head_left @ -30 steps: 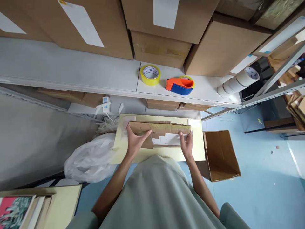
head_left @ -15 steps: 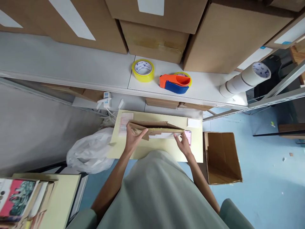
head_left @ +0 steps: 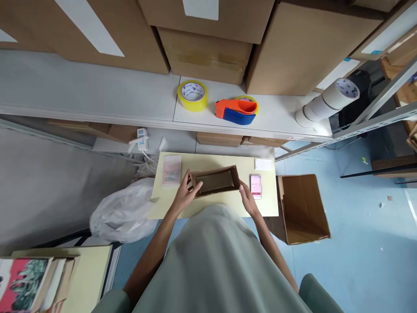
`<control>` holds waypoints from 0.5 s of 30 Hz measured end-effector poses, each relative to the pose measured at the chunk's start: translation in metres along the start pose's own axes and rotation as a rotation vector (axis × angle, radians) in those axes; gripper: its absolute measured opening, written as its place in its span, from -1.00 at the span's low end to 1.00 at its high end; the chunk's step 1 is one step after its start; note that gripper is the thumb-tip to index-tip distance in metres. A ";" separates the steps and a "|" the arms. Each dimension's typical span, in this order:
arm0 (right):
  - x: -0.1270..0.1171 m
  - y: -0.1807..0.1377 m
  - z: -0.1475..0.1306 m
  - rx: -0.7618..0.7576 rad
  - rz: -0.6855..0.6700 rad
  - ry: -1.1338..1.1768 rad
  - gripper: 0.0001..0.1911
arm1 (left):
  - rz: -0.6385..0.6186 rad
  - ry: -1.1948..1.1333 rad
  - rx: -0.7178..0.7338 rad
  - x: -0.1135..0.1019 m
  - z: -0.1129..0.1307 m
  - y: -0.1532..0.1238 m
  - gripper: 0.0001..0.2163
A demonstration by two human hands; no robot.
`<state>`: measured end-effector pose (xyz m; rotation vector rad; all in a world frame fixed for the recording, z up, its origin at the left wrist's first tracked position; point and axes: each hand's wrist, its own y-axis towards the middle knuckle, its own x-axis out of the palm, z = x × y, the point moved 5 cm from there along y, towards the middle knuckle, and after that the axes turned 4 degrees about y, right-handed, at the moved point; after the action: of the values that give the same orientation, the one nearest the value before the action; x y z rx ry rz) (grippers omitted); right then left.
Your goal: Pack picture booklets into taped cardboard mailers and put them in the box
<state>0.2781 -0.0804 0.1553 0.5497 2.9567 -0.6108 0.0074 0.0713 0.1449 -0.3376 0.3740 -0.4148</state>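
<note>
Between my two hands is a small brown cardboard box, squared up with its open side facing me; nothing shows inside it. My left hand grips its left end, the thumb on the near edge and the fingers behind. At the right end, my right hand holds the corner between thumb and fingers. The box is above a pale yellow table. Close to my right hand a phone with a pink screen lies on the table.
A pinkish packet and a white card lie on the table. On the shelf ahead are a yellow tape roll, an orange-blue tape dispenser and white rolls. An open carton stands right, a white plastic bag left.
The cardboard, flattened before, is now opened into a box shape and tipped so its inside faces me. The phone, partly covered before, now shows fully.
</note>
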 end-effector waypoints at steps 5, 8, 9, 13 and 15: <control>-0.006 0.007 0.008 0.105 0.035 0.117 -0.12 | -0.019 -0.031 -0.046 -0.006 -0.019 -0.004 -0.17; 0.001 0.012 0.000 0.096 0.020 0.156 -0.15 | -0.032 -0.053 -0.039 -0.005 -0.021 -0.007 -0.25; 0.005 0.012 -0.003 0.089 0.003 0.166 -0.18 | -0.038 -0.059 -0.026 -0.004 -0.020 -0.007 -0.26; 0.016 0.005 -0.014 0.090 -0.013 0.209 -0.23 | -0.057 -0.044 0.004 -0.006 -0.007 -0.009 -0.22; 0.016 0.001 -0.016 0.077 0.016 0.216 -0.24 | -0.077 -0.062 0.014 -0.009 0.001 -0.010 -0.22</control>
<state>0.2632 -0.0681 0.1672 0.6866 3.1363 -0.7081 -0.0033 0.0674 0.1516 -0.3512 0.2986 -0.4810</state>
